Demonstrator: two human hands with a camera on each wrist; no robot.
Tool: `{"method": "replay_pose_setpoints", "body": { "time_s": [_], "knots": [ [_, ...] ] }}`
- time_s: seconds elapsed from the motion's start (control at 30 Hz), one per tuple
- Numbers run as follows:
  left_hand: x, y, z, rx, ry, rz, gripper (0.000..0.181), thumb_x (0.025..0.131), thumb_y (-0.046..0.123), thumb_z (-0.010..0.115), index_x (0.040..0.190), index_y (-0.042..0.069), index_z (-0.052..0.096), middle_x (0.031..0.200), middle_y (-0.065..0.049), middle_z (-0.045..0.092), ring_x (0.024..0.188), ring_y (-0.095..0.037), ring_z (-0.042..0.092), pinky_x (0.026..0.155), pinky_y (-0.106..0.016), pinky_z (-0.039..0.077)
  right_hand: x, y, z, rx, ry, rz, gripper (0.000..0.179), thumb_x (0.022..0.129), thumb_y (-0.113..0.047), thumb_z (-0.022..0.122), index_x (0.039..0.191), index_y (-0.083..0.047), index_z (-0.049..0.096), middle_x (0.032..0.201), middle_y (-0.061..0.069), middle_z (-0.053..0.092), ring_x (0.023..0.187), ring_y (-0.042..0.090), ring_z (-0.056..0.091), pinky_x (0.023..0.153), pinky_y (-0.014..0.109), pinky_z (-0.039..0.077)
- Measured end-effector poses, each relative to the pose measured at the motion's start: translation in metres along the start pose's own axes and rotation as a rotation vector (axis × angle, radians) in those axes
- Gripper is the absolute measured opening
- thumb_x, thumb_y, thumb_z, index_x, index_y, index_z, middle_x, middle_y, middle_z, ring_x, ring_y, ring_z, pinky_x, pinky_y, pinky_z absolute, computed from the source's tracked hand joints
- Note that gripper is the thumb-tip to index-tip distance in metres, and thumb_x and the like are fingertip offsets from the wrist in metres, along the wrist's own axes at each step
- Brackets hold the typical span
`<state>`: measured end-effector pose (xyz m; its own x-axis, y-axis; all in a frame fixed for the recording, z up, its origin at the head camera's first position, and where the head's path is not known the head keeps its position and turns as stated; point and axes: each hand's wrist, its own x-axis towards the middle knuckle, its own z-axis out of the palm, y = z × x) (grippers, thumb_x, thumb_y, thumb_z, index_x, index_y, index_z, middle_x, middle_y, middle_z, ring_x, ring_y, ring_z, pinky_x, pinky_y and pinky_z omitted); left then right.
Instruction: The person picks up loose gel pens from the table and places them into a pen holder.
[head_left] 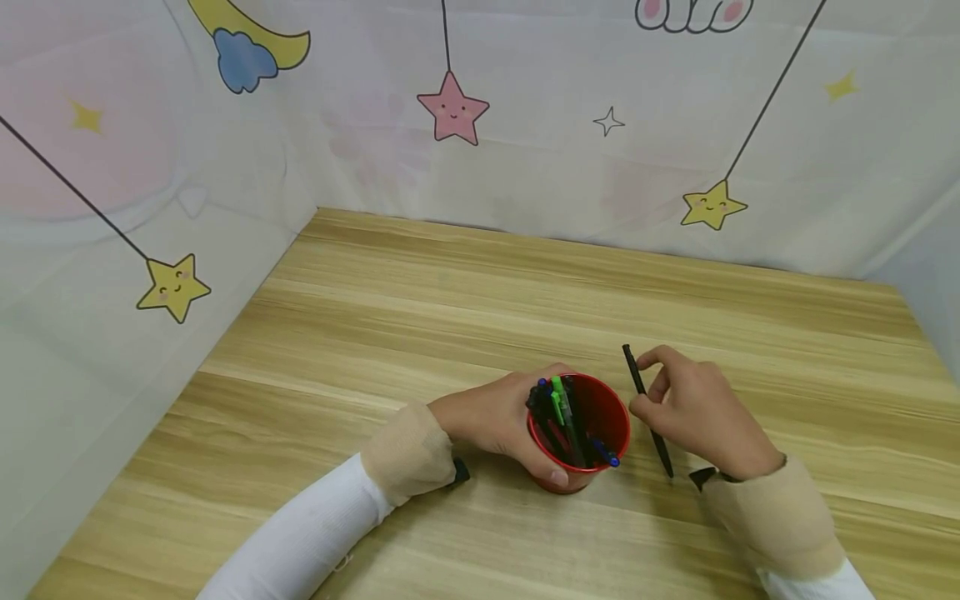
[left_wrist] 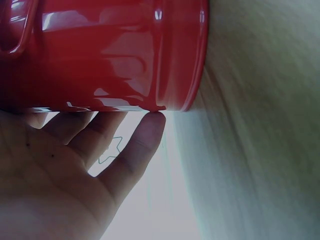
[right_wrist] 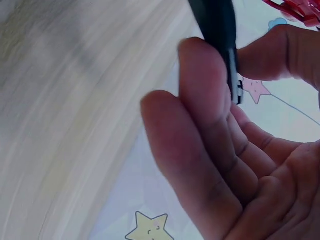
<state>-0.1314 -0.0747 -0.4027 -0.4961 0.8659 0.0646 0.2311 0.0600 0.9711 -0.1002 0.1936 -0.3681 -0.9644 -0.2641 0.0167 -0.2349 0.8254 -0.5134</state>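
Note:
A red cup (head_left: pixel 611 417) stands on the wood-grain table, its round opening showing to the head camera. My left hand (head_left: pixel 495 421) grips it from the left, thumb along the near side and fingers round the far side. Several pens lean inside, among them a green-topped pen (head_left: pixel 557 407) and a blue-ended pen (head_left: pixel 604 452). To the right of the cup, my right hand (head_left: pixel 693 417) pinches a black pen (head_left: pixel 662 448) between thumb and fingers. The pen slants, one end toward the back and the other toward me. Glossy red cup wall (left_wrist: pixel 100 55) fills the upper left wrist view.
White cloth walls (head_left: pixel 547 183) printed with stars and a moon border the table at the back and left. The wooden tabletop (head_left: pixel 360 325) extends behind and to both sides of the hands. Each wrist wears a beige band (head_left: pixel 412 450) over a white sleeve.

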Motion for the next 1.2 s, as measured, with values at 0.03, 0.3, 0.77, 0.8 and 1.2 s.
{"method": "replay_pose_setpoints", "body": {
  "time_s": [0.03, 0.3, 0.77, 0.8, 1.2],
  "knots": [
    [0.0, 0.0002, 0.0, 0.001, -0.001, -0.001, 0.085, 0.071, 0.02, 0.094, 0.142, 0.027, 0.047, 0.131, 0.008, 0.062, 0.12, -0.011, 0.058, 0.103, -0.031, 0.047, -0.0002, -0.0006, -0.0002, 0.005, 0.008, -0.002, 0.037, 0.084, -0.011, 0.067, 0.118, 0.002, 0.058, 0.071, -0.003, 0.064, 0.05, 0.013, 0.054, 0.05, 0.031, 0.047],
    [0.0003, -0.0013, -0.0001, -0.015, -0.009, 0.021, 0.083, 0.071, 0.017, 0.094, 0.14, 0.025, 0.048, 0.132, 0.007, 0.061, 0.121, -0.012, 0.057, 0.104, -0.032, 0.047, -0.002, -0.0042, -0.0013, 0.025, 0.063, -0.01, 0.037, 0.084, -0.011, 0.065, 0.119, 0.0, 0.057, 0.075, -0.002, 0.066, 0.047, 0.013, 0.054, 0.049, 0.03, 0.047],
    [-0.0007, -0.0018, 0.0002, -0.015, -0.011, 0.022, 0.084, 0.071, 0.017, 0.094, 0.14, 0.025, 0.047, 0.132, 0.006, 0.062, 0.121, -0.013, 0.058, 0.103, -0.033, 0.047, -0.0048, -0.0069, 0.0001, 0.103, 0.213, -0.071, 0.036, 0.085, -0.006, 0.066, 0.12, -0.006, 0.059, 0.073, -0.003, 0.066, 0.053, 0.006, 0.062, 0.054, 0.028, 0.05],
    [-0.0008, -0.0019, 0.0003, -0.017, -0.011, 0.022, 0.084, 0.071, 0.017, 0.094, 0.141, 0.025, 0.047, 0.132, 0.006, 0.062, 0.121, -0.013, 0.058, 0.103, -0.033, 0.047, -0.0049, -0.007, 0.0002, 0.105, 0.227, -0.078, 0.035, 0.085, -0.006, 0.066, 0.12, -0.007, 0.06, 0.073, -0.003, 0.066, 0.053, 0.006, 0.062, 0.054, 0.028, 0.05],
    [-0.0015, -0.0027, 0.0007, -0.028, -0.013, 0.021, 0.085, 0.071, 0.016, 0.094, 0.142, 0.026, 0.047, 0.133, 0.004, 0.062, 0.122, -0.013, 0.058, 0.104, -0.033, 0.047, -0.0076, -0.0097, -0.0009, 0.151, 0.302, -0.11, 0.037, 0.084, -0.001, 0.066, 0.119, -0.009, 0.06, 0.069, -0.006, 0.065, 0.052, 0.009, 0.062, 0.053, 0.024, 0.047]
  ]
}}
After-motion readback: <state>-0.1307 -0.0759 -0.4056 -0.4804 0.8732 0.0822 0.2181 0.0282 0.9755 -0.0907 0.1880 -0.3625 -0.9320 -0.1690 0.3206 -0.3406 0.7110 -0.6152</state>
